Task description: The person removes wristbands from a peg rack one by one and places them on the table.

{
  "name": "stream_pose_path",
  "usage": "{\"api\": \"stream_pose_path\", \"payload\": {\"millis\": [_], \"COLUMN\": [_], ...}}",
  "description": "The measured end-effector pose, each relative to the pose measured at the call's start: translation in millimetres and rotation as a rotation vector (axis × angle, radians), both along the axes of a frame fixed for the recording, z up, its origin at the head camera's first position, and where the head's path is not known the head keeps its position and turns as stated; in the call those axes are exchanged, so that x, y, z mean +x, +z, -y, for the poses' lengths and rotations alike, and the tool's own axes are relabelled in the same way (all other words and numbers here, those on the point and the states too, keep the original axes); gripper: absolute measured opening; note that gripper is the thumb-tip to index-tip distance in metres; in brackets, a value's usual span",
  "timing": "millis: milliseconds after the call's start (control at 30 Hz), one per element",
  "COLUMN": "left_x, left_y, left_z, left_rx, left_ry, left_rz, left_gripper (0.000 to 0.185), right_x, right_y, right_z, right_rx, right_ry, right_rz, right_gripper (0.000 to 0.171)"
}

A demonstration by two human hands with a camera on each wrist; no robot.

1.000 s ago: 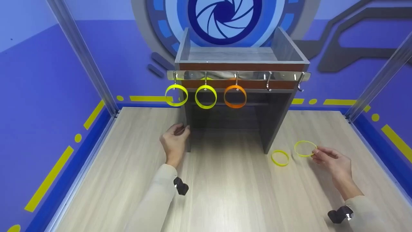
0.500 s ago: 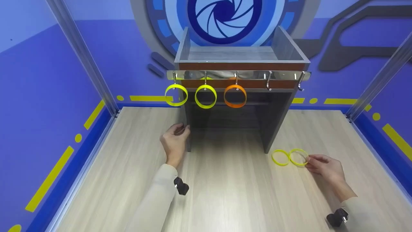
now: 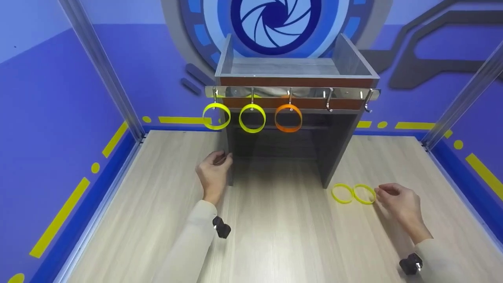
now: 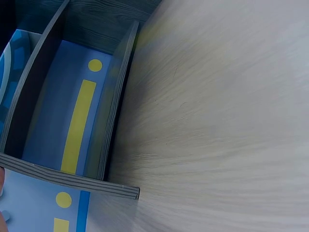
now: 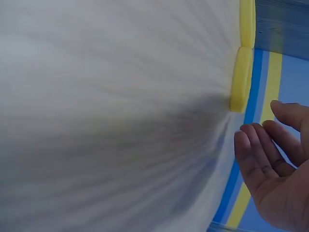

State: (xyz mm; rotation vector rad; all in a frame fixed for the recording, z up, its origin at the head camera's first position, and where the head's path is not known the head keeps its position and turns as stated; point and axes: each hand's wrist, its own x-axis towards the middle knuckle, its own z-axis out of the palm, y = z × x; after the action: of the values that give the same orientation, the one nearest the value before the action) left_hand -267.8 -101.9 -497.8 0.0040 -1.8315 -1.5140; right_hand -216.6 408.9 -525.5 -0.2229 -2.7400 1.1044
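My right hand (image 3: 402, 204) hovers just right of two yellow rings on the tabletop. Its fingers hold nothing, and the right wrist view shows a gap between the fingertips and the nearer ring (image 5: 241, 79). That right-hand ring (image 3: 365, 203) lies touching or almost touching the left-hand ring (image 3: 342, 202). My left hand (image 3: 213, 173) is beside the left side panel of a grey cabinet (image 3: 338, 145), fingers loosely bent, thumb near the panel's front edge. Whether it touches the panel is hard to tell.
A metal hook rail (image 3: 310, 92) crosses the cabinet's front. Two yellow rings, one at far left (image 3: 217, 128) and one beside it (image 3: 252, 131), hang from it with an orange ring (image 3: 289, 130). Two hooks at the right bear no ring. Blue walls surround the wooden tabletop (image 3: 275, 236).
My right hand has moved left and set its yellow ring down beside the other one, then let go and drawn slightly away. The left hand has stayed still.
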Motion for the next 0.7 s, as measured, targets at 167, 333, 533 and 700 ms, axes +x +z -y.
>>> {"api": "stream_pose_path", "payload": {"millis": [167,333,533,700], "left_x": [0.0,0.4,1.4,0.9], "left_y": [0.0,1.2,1.5,0.8], "left_z": [-0.5,-0.5,-0.1,-0.2], "left_rx": [0.005,0.007,-0.007,-0.027], "left_ry": [0.002,-0.009,-0.006,0.012], "left_rz": [0.001,0.015,0.031,0.021], "left_gripper": [0.015,0.015,0.015,0.016], "right_x": [0.2,0.7,1.2,1.2], "right_y": [15.5,31.5,51.2,67.7], "right_z": [7.0,18.3,35.6,51.2], "right_rx": [-0.039,-0.151,-0.222,-0.242], "right_ry": [0.039,0.056,0.096,0.125], "right_rz": [-0.090,-0.157,-0.208,-0.251], "right_gripper": [0.044,0.046,0.045,0.041]}}
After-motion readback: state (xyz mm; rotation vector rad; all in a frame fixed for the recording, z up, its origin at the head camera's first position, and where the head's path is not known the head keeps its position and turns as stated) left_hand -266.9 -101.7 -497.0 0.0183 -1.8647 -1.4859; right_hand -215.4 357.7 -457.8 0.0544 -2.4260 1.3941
